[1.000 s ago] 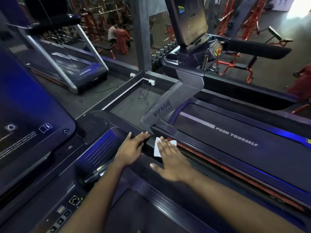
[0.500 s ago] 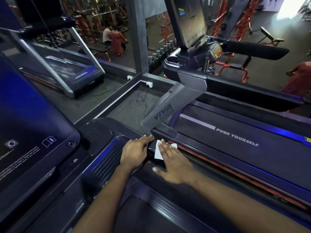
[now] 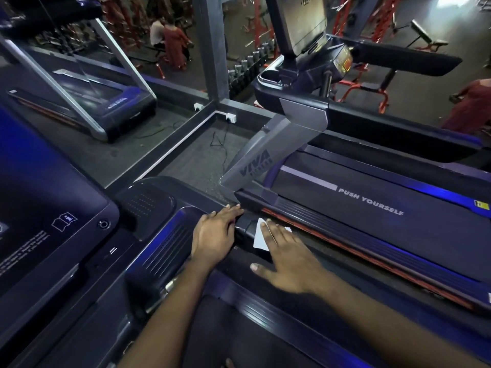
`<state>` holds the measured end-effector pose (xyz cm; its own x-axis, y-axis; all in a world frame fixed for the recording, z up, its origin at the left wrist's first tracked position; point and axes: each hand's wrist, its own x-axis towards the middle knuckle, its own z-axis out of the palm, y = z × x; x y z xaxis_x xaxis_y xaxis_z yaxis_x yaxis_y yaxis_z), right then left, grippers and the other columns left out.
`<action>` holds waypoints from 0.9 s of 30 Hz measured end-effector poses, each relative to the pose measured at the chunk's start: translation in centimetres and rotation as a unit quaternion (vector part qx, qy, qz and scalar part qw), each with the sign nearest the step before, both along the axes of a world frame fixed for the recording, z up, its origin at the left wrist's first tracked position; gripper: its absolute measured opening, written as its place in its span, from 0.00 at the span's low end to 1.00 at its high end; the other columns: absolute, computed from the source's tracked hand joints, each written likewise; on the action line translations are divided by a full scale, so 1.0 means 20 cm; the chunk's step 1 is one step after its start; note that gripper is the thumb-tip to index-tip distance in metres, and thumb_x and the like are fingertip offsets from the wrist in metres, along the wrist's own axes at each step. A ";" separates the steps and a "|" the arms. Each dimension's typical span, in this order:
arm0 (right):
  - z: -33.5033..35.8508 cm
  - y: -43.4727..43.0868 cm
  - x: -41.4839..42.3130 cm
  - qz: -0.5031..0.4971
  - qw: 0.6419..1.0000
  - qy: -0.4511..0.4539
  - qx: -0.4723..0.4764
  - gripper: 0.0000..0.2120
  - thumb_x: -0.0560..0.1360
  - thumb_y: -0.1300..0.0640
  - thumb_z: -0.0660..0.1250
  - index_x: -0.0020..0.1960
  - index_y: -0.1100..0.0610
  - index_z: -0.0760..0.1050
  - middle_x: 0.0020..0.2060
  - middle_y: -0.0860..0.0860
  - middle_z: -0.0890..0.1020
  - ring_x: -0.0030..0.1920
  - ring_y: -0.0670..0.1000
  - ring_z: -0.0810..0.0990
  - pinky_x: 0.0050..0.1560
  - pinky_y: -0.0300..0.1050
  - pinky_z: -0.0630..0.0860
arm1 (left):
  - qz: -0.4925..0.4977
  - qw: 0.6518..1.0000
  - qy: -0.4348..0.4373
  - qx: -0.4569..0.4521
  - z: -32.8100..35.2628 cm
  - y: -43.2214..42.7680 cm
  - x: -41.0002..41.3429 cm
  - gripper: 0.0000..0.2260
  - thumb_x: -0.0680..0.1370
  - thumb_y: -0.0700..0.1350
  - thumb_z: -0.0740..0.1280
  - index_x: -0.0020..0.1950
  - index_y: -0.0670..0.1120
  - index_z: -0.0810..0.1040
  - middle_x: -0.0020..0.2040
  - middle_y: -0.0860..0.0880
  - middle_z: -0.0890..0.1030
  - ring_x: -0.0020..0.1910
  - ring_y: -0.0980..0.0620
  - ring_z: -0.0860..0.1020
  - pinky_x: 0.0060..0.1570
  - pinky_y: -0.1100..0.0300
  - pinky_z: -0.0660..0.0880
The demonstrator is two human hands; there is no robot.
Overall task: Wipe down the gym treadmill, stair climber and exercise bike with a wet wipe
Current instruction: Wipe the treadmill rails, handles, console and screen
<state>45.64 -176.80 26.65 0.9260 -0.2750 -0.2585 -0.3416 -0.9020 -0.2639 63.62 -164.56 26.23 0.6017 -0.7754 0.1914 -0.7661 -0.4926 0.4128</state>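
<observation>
Currently on the treadmill (image 3: pixel 159 248) step: right grip (image 3: pixel 289 261), fingers straight and flat, presses the wet wipe (image 3: pixel 258 239) onto a dark edge of the machine. Left grip (image 3: pixel 212 235) rests flat just beside it, holding nothing. Next move likely needs steady pressure and a slide along that edge.

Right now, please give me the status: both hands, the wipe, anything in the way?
Left hand flat on console panel, holding nothing. Right hand presses white wipe flat on treadmill rail. Nothing visible blocking the rail.
</observation>
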 end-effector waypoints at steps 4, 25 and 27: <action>0.10 -0.08 0.18 -0.023 0.995 0.024 0.093 0.50 0.77 0.27 0.55 0.83 0.59 0.43 0.82 0.58 0.52 0.81 0.56 0.55 0.79 0.52 0.56 | -0.001 0.999 0.024 0.025 -0.01 -0.01 -0.05 0.19 0.84 0.44 0.59 0.76 0.52 0.71 0.77 0.56 0.69 0.79 0.56 0.62 0.77 0.55 0.55; 0.00 -0.57 -0.04 -0.041 0.833 0.123 0.537 0.44 0.72 0.20 0.44 0.81 0.42 0.52 0.75 0.32 0.53 0.75 0.36 0.51 0.75 0.39 0.46 | 0.133 0.965 0.120 0.190 -0.03 -0.15 -0.23 0.24 0.87 0.54 0.49 0.81 0.63 0.45 0.82 0.60 0.38 0.80 0.56 0.33 0.78 0.40 0.42; 0.04 -0.49 0.05 -0.051 0.827 0.096 0.552 0.41 0.75 0.23 0.43 0.82 0.44 0.53 0.78 0.36 0.53 0.77 0.39 0.51 0.78 0.44 0.47 | 0.132 0.965 0.124 0.192 -0.02 -0.15 -0.22 0.24 0.87 0.54 0.49 0.81 0.63 0.45 0.82 0.60 0.37 0.80 0.56 0.33 0.78 0.40 0.42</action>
<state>46.59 -186.61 27.47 0.8254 0.1522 -0.5436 -0.5321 -0.1122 -0.8392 59.15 -167.51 25.87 0.7784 -0.5742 -0.2538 -0.4945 -0.8099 0.3155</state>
